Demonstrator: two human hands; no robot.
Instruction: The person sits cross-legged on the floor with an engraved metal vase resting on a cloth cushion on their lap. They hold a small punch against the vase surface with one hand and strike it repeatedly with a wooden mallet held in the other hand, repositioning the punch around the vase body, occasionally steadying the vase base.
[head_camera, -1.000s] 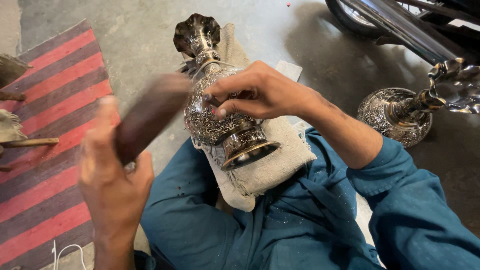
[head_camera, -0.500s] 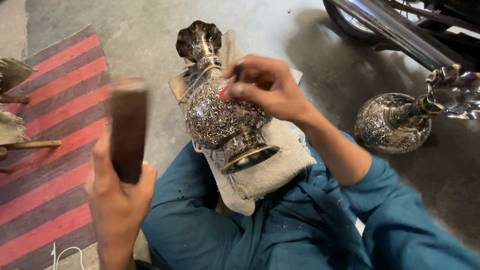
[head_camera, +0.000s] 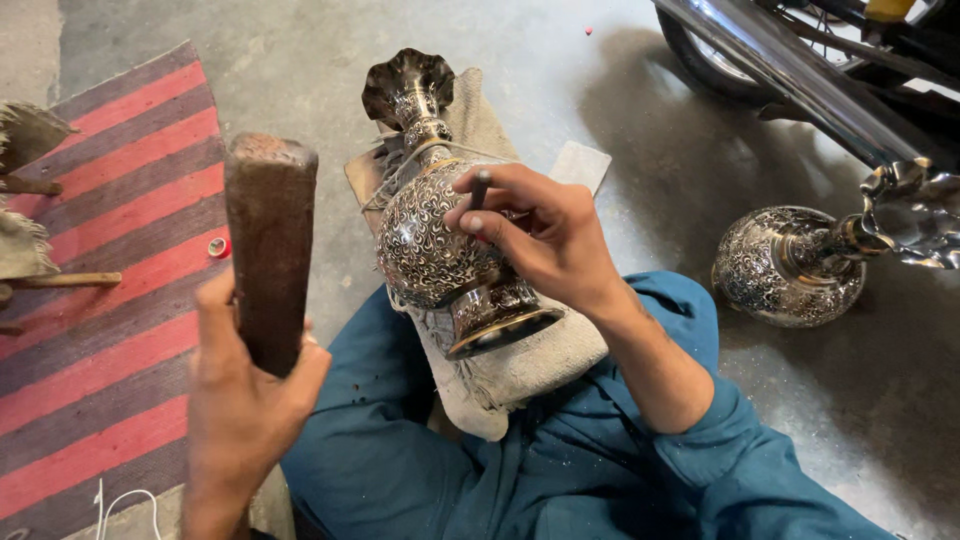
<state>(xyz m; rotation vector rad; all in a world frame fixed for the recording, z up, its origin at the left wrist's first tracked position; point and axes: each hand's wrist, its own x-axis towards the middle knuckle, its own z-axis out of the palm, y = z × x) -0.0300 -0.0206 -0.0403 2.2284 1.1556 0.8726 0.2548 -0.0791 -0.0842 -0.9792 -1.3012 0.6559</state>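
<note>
Head view: left hand (head_camera: 245, 410) grips raised mallet (head_camera: 270, 265) beside vase (head_camera: 440, 235); right hand (head_camera: 545, 235) pinches chisel (head_camera: 479, 190) on it, strike pending.

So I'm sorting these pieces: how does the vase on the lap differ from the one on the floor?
The lap vase lies tilted on a cloth pad; the floor vase rests on bare concrete. The right hand touches the lap vase; nothing touches the floor vase. Both share engraved scrollwork and flared mouths.

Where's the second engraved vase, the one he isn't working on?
In the head view, the second vase stands on the concrete floor at the right, beyond the right hand, just below the motorcycle exhaust pipe.
</note>
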